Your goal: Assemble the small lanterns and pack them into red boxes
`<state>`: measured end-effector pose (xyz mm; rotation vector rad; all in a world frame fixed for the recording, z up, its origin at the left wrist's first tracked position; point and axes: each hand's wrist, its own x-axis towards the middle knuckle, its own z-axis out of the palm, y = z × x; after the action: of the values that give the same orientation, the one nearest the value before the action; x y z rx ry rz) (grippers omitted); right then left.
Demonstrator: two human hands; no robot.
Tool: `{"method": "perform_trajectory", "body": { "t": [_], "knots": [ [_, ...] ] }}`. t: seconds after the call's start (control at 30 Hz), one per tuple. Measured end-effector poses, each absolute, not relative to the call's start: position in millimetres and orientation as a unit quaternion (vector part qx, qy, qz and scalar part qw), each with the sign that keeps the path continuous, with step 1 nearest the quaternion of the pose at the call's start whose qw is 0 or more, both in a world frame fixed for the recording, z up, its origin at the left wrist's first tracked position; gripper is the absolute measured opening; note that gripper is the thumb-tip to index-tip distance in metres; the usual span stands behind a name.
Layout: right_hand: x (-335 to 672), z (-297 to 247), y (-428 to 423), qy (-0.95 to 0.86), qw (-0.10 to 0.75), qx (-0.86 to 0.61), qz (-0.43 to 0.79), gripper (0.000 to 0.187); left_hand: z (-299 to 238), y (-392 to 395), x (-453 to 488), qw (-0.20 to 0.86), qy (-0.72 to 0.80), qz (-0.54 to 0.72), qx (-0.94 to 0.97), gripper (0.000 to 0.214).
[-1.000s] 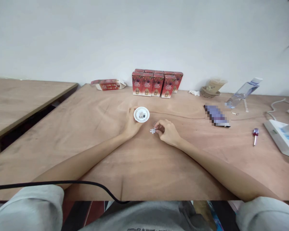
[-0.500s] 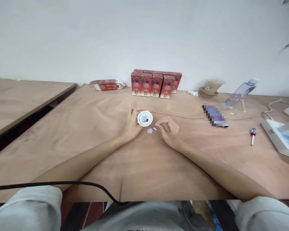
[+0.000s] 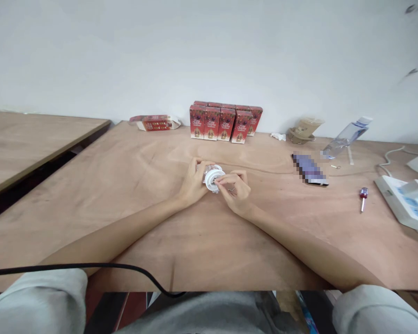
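My left hand is wrapped round a small white round housing, its hollow underside tilted toward me. A clear part shows behind the white ring, close to my left fingers. My right hand is closed in a pinch, with thumb and fingertips at the hollow of the housing. Whatever sits between those fingertips is too small and too covered to name. The small white plate on the table below is mostly hidden by the housing and my hands, and a thin metal piece shows by my right fingers.
Several red printed boxes stand by the wall, and an opened red carton lies left of them. To the right are a phone, a screwdriver, a tilted clear bottle, a drink cup and a power strip.
My right hand has moved left from the small parts on the table to the housing, its fingertips now at the hollow. The housing has shifted slightly right and toward me.
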<state>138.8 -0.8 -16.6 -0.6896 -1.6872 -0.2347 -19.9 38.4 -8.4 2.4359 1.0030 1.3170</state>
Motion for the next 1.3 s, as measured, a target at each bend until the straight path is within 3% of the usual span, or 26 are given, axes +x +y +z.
{"method": "perform_trajectory", "body": {
  "t": [0.37, 0.7, 0.83, 0.97, 1.3],
  "knots": [
    [138, -17, -2, -0.735, 0.615, -0.274, -0.088, 0.021, -10, 38, -20, 0.093, 0.346, 0.439, 0.824, 0.038],
    [136, -10, -5, -0.719, 0.619, -0.312, -0.050, 0.015, -11, 40, -20, 0.071, 0.330, 0.449, 0.827, 0.039],
    [136, -11, -2, -0.694, 0.623, -0.356, 0.059, 0.027, -13, 41, -20, 0.051, 0.321, 0.457, 0.828, 0.042],
    [139, -15, 2, -0.695, 0.593, -0.354, 0.198, 0.026, -13, 41, -21, 0.048, 0.345, 0.452, 0.821, 0.041],
    [139, -21, 6, -0.648, 0.586, -0.384, 0.300, 0.036, -12, 40, -20, 0.052, 0.360, 0.444, 0.819, 0.038]
  ]
}}
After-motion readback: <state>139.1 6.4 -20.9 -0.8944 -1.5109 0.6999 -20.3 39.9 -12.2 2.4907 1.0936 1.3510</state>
